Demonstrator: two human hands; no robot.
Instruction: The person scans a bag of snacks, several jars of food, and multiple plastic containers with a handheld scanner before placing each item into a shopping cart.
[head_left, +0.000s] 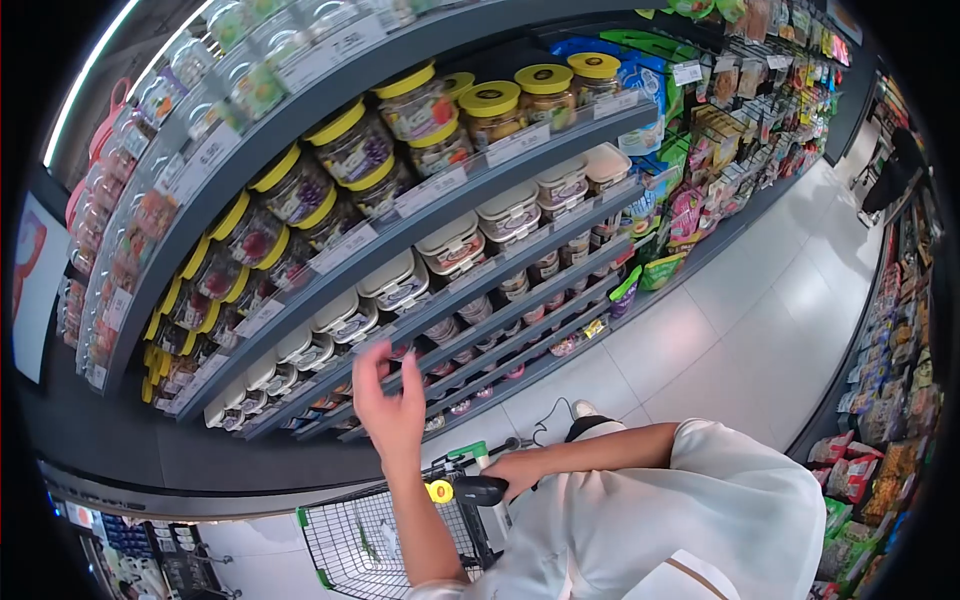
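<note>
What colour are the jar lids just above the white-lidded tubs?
The jar lids are yellow, clearest in the head view.

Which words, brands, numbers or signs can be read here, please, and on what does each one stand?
"7.50": upper price tag, top shelf edge.
"6.90": lower price tag, same edge, slightly blurred.
Too small or blurred to read: other price tags, jars, white-lidded tubs, hanging bags, yellow disc by the cart.
</note>
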